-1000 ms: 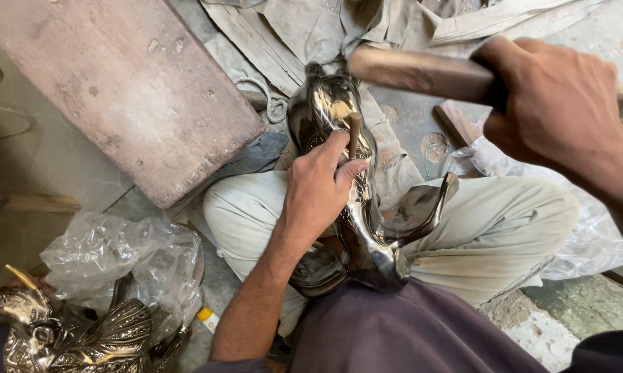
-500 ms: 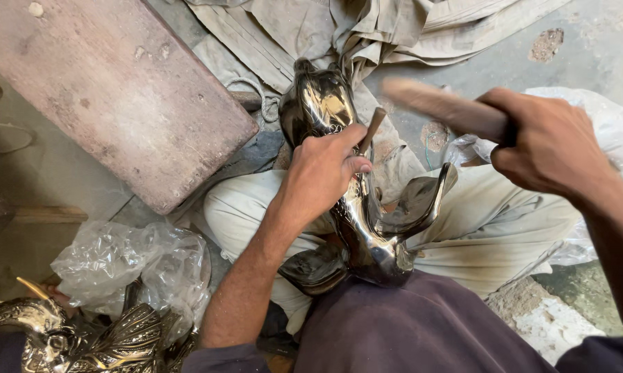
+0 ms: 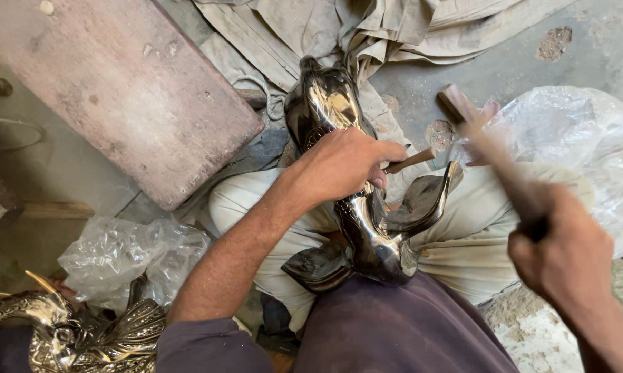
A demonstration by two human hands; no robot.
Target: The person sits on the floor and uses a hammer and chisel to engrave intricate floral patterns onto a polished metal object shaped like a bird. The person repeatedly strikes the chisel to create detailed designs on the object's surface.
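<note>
Landmark: the shiny dark metal figure (image 3: 353, 207) lying across the person's lap.

- Nearest, below the figure: purple shirt hem (image 3: 394, 331). The figure's broad base butts against it, so the torso acts as a backstop.
- Figure runs lengthwise away from the body and rests on the pale trousers (image 3: 463, 235). Judging by that, the crossed legs serve as a padded cradle that keeps it from rolling.
- Left hand (image 3: 342, 166) sits on top of the figure about mid-length, fingers curled tight round a thin rod-like tool (image 3: 411, 160) whose end sticks out to the right of the figure. Hand presses down, so it likely steadies the piece and aims the tool at once.
- Right hand (image 3: 567, 255), right of the figure and nearer the camera, is closed in a fist round the handle of a wooden hammer (image 3: 487, 148). The hammer is motion-blurred, its head up and right of the rod, in line with the rod's free end.
- Left of the figure, near: a golden ornate metal piece (image 3: 83, 338) partly under a clear plastic bag (image 3: 125, 259), set apart, seemingly out of the strike zone.
- Right of the figure: more crumpled clear plastic (image 3: 587, 138).
- Beyond the figure, left: a reddish stone slab (image 3: 118, 90) on the floor.
- Farthest: crumpled beige cloth (image 3: 366, 27) past the figure's far end; that end rests near it.
</note>
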